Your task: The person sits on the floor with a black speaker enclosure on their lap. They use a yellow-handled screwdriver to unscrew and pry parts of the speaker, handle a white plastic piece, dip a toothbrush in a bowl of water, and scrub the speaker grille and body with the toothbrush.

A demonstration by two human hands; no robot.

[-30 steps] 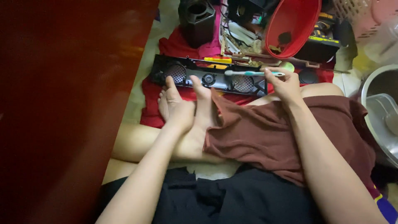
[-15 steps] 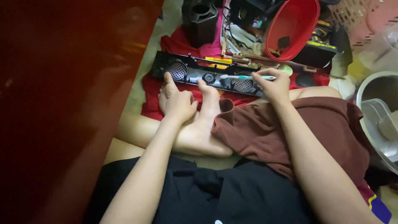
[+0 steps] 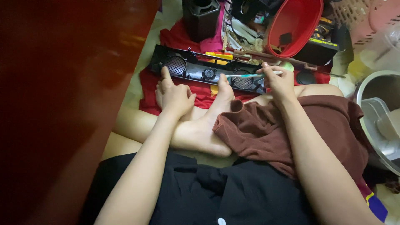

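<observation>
Sitting upper right, red bucket (image 3: 291, 25) holds a dark block; right hand (image 3: 278, 81) pinches toothbrush (image 3: 254, 75) over long black panel (image 3: 204, 71), left hand (image 3: 175, 96) half-curled, forefinger touching it.

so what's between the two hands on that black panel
In the head view, the person's own bare foot rests against the black panel between the left hand and the right hand, which holds a toothbrush.

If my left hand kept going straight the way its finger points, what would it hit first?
The left hand points its index finger up-frame at the long black panel, near its round mesh grille. That panel would likely be met first; the fingertip already looks at its edge, though depth is unclear.
</observation>
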